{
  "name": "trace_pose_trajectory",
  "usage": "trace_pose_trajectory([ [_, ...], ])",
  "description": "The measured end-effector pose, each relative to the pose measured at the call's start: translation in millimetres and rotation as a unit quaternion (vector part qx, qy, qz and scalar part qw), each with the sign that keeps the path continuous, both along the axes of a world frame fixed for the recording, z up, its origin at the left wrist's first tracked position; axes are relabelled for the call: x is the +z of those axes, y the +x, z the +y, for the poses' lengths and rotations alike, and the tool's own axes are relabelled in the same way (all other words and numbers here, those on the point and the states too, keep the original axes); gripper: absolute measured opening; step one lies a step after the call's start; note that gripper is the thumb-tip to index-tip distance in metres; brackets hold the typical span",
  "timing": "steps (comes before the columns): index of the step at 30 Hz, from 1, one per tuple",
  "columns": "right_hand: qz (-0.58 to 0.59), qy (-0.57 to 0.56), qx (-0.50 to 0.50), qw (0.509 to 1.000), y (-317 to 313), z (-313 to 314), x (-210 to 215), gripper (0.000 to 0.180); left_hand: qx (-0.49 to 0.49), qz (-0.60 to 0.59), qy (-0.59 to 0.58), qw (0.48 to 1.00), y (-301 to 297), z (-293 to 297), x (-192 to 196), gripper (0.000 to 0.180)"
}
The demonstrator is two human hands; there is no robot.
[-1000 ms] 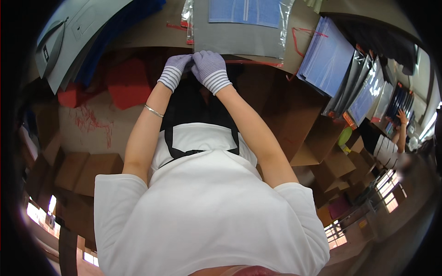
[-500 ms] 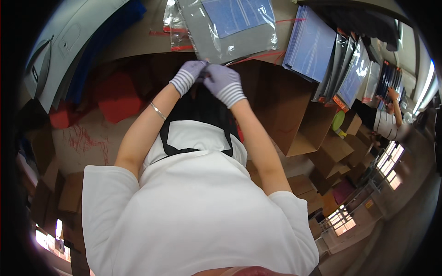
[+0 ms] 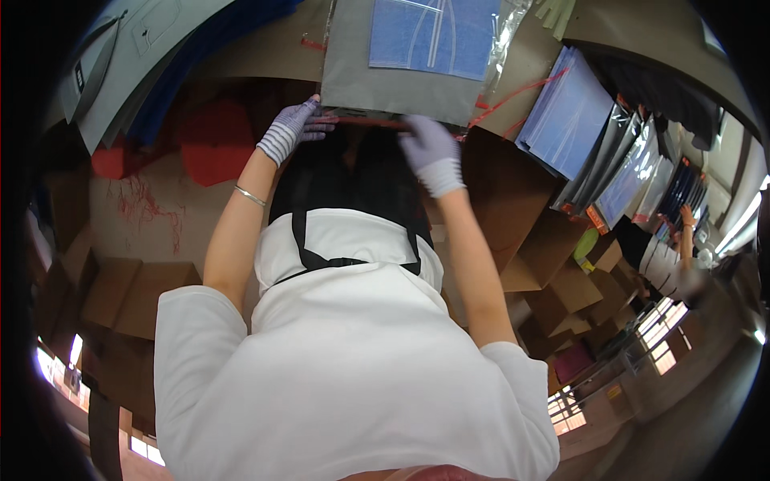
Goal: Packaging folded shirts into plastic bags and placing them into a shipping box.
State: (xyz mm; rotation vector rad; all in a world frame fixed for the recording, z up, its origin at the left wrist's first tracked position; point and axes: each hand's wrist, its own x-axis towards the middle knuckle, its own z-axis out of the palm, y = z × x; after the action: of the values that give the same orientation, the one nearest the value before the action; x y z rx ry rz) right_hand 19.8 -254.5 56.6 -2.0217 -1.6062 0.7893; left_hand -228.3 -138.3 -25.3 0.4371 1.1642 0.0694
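Observation:
A clear plastic bag holding a flat grey piece [image 3: 345,64] and a blue printed sheet [image 3: 433,36] lies at the near table edge, its mouth side toward me. My left hand [image 3: 295,132], in a lilac glove with a striped cuff, is at the bag's near left corner. Its thumb touches the corner and the other fingers stretch out apart below the edge. My right hand [image 3: 431,152], gloved alike, is at the near edge farther right. Motion smears its fingers, so their grip is unclear. A dark reddish strip [image 3: 365,119] runs along that edge between both hands.
Blue sheets [image 3: 553,112] and filled bags [image 3: 618,176] stand to the right. Red strips [image 3: 513,100] lie beside the bag. White and blue material [image 3: 132,56] sits at left. Below are cardboard boxes [image 3: 513,216], a red object [image 3: 216,144] and red threads [image 3: 144,204]. Another person [image 3: 662,252] works far right.
My hands, together at the bag's near edge before, have moved apart, left hand leftward and right hand rightward. The bag now lies straighter, its near edge facing me.

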Motion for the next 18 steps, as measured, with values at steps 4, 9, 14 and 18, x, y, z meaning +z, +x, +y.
trace_pose_trajectory([
  [4, -0.019, 0.008, 0.131, 0.991, -85.6, 54.9, -21.9, 0.021, -0.003, -0.016, 0.019, 1.0, -0.9, -0.7, 9.2, 0.042],
  [9, -0.09, -0.082, 0.186, 0.975, -105.4, 77.0, -32.6, 0.02, 0.046, 0.03, 0.073, 0.996, 0.9, -1.1, 4.0, 0.026],
  [14, -0.074, -0.128, 0.148, 0.978, -93.7, 59.0, -14.2, 0.021, 0.005, 0.087, 0.119, 0.989, -1.4, 3.5, -15.9, 0.022],
  [18, -0.181, -0.061, -0.191, 0.963, 37.8, -39.0, 39.2, 0.021, 0.063, 0.018, 0.126, 0.99, 1.9, 5.4, 9.8, 0.023],
])
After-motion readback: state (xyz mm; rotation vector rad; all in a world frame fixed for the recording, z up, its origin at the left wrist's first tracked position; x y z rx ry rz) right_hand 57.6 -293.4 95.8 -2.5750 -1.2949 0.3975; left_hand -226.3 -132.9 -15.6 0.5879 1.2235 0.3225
